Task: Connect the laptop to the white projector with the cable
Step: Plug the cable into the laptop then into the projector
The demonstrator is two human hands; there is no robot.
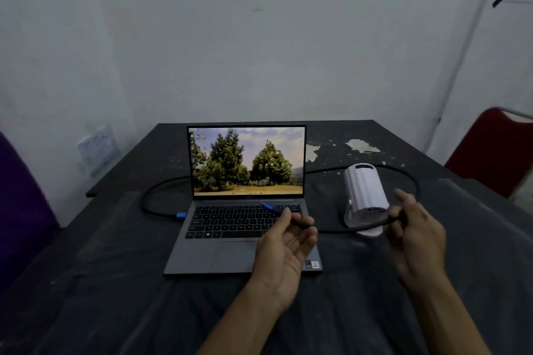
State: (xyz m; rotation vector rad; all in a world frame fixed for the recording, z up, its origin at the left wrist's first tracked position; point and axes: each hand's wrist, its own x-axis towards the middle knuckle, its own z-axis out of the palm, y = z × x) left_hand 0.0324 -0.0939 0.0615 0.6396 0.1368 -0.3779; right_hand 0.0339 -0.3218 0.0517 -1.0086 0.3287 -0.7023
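Observation:
An open grey laptop (227, 239) with a tree wallpaper stands in the middle of the dark table (115, 282). To its right a white projector (364, 190) lies tilted on its stand. A black cable (340, 230) loops behind both. One blue plug (181, 215) sits at the laptop's left side. The other blue plug (268, 206) hovers over the keyboard, and my left hand (284, 251), palm up, pinches the cable just behind it. My right hand (415, 228) grips the same cable in front of the projector.
A red chair (496, 153) stands at the right edge and a purple chair (20, 210) at the left. A grey wall rises right behind the table. Peeled white patches (360, 145) mark the tabletop behind the projector.

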